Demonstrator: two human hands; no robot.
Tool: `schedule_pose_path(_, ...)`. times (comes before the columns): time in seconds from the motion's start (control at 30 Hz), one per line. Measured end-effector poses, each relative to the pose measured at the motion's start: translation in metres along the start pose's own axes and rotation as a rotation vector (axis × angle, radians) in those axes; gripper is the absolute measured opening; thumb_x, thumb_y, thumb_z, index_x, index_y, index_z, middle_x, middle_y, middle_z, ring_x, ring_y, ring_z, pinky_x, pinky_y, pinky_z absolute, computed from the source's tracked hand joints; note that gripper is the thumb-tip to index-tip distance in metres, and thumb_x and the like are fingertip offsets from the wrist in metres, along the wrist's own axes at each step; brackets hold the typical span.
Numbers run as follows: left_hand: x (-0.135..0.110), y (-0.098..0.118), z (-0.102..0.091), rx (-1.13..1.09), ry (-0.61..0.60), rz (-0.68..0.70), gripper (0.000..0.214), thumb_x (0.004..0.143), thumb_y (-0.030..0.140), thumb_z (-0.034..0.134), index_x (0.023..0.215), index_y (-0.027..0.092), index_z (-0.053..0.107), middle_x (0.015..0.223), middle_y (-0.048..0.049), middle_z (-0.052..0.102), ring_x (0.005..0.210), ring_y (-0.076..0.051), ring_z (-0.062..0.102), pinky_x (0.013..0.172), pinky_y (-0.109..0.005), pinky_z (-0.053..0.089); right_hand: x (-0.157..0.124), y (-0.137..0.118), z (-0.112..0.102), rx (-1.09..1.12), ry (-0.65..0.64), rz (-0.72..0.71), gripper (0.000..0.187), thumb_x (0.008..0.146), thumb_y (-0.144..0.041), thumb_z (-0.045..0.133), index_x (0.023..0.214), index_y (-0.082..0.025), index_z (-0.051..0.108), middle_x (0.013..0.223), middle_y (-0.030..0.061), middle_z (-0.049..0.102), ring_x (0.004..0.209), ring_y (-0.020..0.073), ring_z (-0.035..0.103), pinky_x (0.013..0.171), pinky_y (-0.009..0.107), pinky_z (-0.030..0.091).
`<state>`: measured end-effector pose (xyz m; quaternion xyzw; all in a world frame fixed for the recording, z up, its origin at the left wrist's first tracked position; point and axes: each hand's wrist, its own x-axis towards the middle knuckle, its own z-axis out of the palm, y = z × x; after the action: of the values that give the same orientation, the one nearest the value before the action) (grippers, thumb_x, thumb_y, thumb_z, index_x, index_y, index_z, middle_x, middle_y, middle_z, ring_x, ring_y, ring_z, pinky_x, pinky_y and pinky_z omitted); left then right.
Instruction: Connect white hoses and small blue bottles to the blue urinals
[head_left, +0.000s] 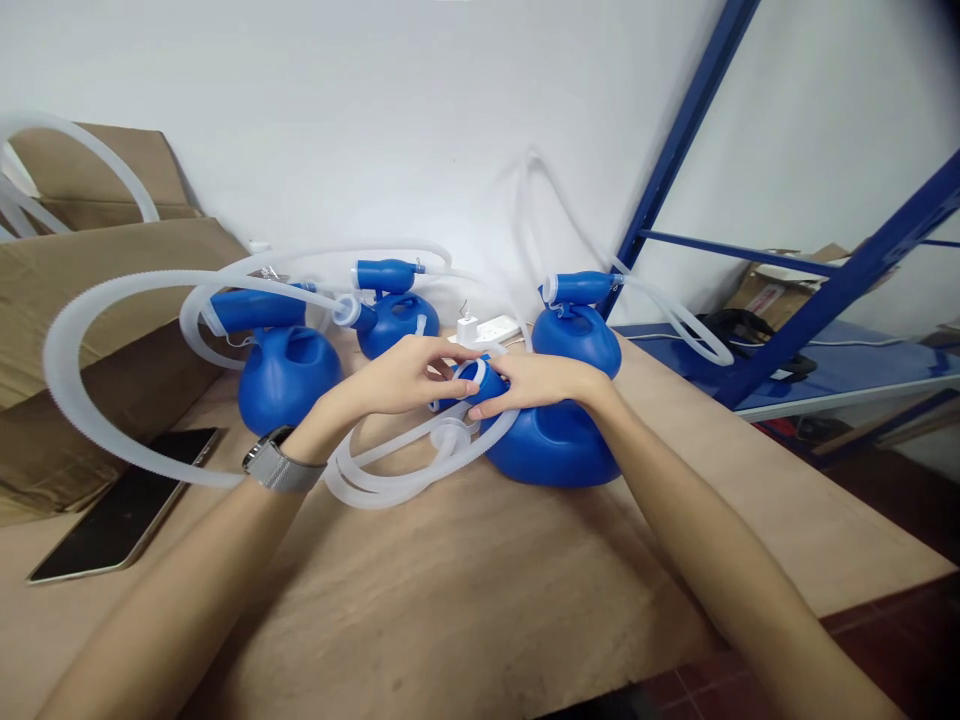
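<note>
A rounded blue plastic bottle (555,450) lies on the table in front of me. My right hand (536,380) is closed around its short blue neck (487,380), which opens toward the left with a white inner rim. My left hand (416,375), with a watch on the wrist, holds that mouth from the other side, thumb and fingers at the rim. Parts of the neck are hidden behind the fingers. A translucent corrugated hose (382,490) lies coiled below both hands, with a round pale piece (450,435) inside the loops.
More blue bottles with funnels and hoses stand at left (289,375), centre back (397,325) and right back (577,340). A phone (127,505) lies beside a cardboard box (97,340). A white power strip (496,330) sits behind my hands. Blue metal shelving (780,330) borders the right.
</note>
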<state>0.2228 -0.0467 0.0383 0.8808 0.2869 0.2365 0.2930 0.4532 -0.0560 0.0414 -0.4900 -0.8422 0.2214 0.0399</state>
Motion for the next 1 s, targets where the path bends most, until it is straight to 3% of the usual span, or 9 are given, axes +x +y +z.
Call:
schedule_pose_path(0.2,-0.001,-0.001,0.000,-0.018,-0.029,0.003,0.053,0.090,0.048,0.073,0.134,0.019,0.072,0.120,-0.0093,0.080,0.098,-0.027,0.077,0.084,-0.038,0.062,0.002,0.004,0.000,-0.054,-0.006,-0.038,0.073,0.072,-0.084,0.071,0.107,-0.020,0.071,0.098,0.0078,0.076,0.086,0.0279,0.069,0.071,0.033,0.047)
schedule_pose_path(0.57,-0.001,0.011,0.003,0.218,-0.001,0.160,0.023,0.092,0.032,0.068,0.105,0.019,0.081,0.092,-0.0074,0.080,0.078,-0.021,0.073,0.071,-0.029,0.057,0.002,-0.001,0.000,-0.137,-0.032,0.009,0.071,0.073,-0.084,0.069,0.098,-0.017,0.069,0.091,0.0075,0.074,0.078,0.0247,0.066,0.066,0.032,0.045)
schedule_pose_path(0.77,-0.002,0.012,0.003,0.206,-0.009,0.149,0.027,0.090,0.031,0.070,0.113,0.020,0.080,0.097,-0.0064,0.080,0.082,-0.020,0.072,0.071,-0.028,0.054,0.001,-0.005,-0.002,-0.070,-0.051,-0.035,0.073,0.076,-0.078,0.072,0.117,-0.017,0.071,0.101,0.0068,0.078,0.090,0.0278,0.071,0.073,0.032,0.050)
schedule_pose_path(0.9,-0.003,0.013,0.003,0.199,-0.048,0.150,0.028,0.091,0.030,0.069,0.115,0.020,0.080,0.099,-0.0065,0.081,0.079,-0.020,0.071,0.073,-0.030,0.053,0.002,-0.004,-0.002,-0.036,-0.059,-0.037,0.071,0.075,-0.075,0.075,0.118,-0.019,0.072,0.103,0.0062,0.078,0.092,0.0280,0.071,0.076,0.032,0.052)
schedule_pose_path(1.0,-0.004,0.014,0.005,0.245,-0.039,0.161,0.036,0.091,0.029,0.068,0.125,0.021,0.077,0.112,-0.0089,0.081,0.081,-0.023,0.071,0.078,-0.034,0.054,0.002,-0.002,-0.002,0.002,-0.031,-0.030,0.071,0.072,-0.070,0.079,0.121,-0.019,0.072,0.103,0.0048,0.078,0.095,0.0283,0.072,0.080,0.032,0.053)
